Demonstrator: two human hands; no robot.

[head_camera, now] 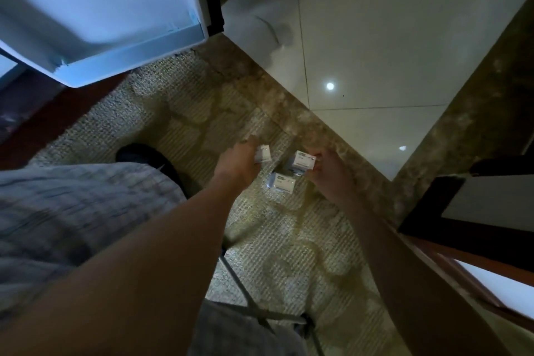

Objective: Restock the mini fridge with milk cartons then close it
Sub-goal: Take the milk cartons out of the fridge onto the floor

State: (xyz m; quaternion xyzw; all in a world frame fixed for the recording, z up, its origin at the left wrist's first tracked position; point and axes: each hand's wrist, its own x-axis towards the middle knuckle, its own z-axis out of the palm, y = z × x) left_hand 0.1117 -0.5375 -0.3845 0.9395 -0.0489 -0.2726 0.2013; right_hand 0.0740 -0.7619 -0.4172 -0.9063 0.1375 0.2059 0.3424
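Three small white milk cartons are low on the patterned carpet (277,240). My left hand (238,160) grips one carton (263,154). My right hand (329,173) holds a second carton (303,161) by its right side. A third carton (281,183) lies on the carpet between and just below both hands, touched by neither. The open mini fridge door (109,23), white with a shelf lip on its inner side, hangs at the upper left above the carpet. The fridge's inside is out of view.
Glossy white floor tiles (375,37) with a brown marble border (289,113) lie to the right of the carpet. A dark wooden frame (433,211) stands at the right. My knee in checked fabric (72,211) and a dark shoe (144,153) are at the left.
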